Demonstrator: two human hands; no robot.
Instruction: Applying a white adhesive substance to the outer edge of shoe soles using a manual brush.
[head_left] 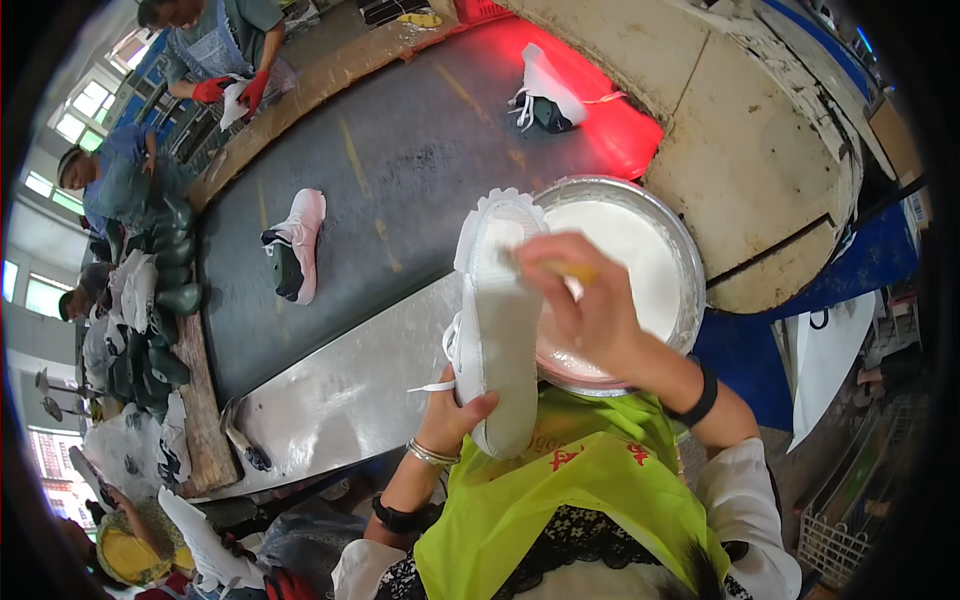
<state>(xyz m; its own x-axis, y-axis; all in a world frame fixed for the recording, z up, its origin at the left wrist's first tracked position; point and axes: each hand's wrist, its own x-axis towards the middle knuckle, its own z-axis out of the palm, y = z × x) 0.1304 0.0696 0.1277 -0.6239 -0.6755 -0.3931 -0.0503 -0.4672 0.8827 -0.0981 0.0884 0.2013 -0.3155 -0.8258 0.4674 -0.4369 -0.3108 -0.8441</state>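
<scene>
- Broad, flat, dark grey conveyor belt (410, 170), smooth with tan streaks, stretching from centre left to the upper right of the frame.
- Shiny, scuffed sheet-metal counter (330, 405), a slanting strip at lower centre left.
- Yellow-green apron (560, 490) in thin, creased cloth, lower centre.
- Round silver metal basin (692, 255) of smooth milky-white fluid (635, 250), right of centre.
- White lace-up shoe (505, 320) with a scalloped upper end, at the centre, upright in the frame, its long pale underside toward the camera.
- Pink-and-white shoe (308, 225) with a dark green form inside, lying on the belt, centre left.
- Right hand (590, 290), right of centre: wrist bent, fingers curled shut around a brush.
- Left hand (455, 415), below centre: thumb pressed across the underside's lower part, gripping the white shoe; its other fingers are mostly hidden.
- Slim, yellowish-handled brush (572, 270), its blurred tip at the underside's upper part.
</scene>
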